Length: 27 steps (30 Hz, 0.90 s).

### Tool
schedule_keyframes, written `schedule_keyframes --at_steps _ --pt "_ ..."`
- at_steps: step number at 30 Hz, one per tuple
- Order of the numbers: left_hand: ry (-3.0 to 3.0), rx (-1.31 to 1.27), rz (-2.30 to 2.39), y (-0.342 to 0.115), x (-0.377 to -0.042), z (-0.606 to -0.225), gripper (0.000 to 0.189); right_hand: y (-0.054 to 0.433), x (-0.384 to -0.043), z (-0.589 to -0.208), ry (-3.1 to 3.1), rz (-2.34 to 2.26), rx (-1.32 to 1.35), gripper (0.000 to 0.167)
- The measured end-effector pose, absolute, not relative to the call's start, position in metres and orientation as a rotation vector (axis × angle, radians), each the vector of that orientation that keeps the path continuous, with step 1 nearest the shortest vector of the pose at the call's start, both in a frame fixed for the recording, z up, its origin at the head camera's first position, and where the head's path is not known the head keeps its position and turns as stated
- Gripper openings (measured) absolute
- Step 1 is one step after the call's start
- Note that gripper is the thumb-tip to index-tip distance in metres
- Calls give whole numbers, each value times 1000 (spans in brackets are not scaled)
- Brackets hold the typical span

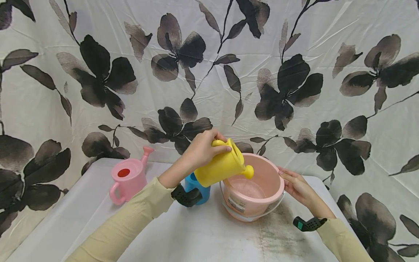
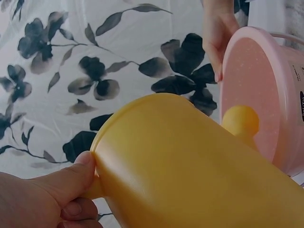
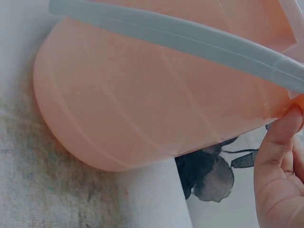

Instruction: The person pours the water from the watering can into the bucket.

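My left hand (image 1: 205, 150) grips the handle of a yellow watering can (image 1: 220, 168). The can is tilted, and its round spout head (image 1: 248, 172) hangs over the mouth of a pink bucket (image 1: 256, 205). In the left wrist view, the thumb lies against the can's edge (image 2: 156, 156). The bucket stands on the table with its pale handle (image 3: 156, 29) hanging down at the front. My right hand (image 1: 299, 187) holds the bucket's right rim, its thumb (image 3: 280, 133) against the outside. Whether water flows from the spout I cannot tell.
A pink watering can (image 1: 131, 182) stands at the left of the white table (image 1: 157, 233). Behind my left wrist is a blue watering can (image 1: 204, 193), partly hidden. A brownish-green stain (image 1: 281, 233) marks the table before the bucket. Flower-patterned cloth (image 1: 222, 91) hangs behind.
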<state>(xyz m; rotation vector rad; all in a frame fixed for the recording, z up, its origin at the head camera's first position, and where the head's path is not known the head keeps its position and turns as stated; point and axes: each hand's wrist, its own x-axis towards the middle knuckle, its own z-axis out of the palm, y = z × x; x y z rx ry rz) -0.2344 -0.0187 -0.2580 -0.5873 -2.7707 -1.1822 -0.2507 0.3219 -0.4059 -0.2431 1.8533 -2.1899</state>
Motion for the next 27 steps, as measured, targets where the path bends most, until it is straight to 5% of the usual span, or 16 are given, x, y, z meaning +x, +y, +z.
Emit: schedule_keyframes --at_steps 27 --pt "-2768 -604 -1153 -15 -234 -257 35 321 -249 -404 1870 -2183 -189 68"
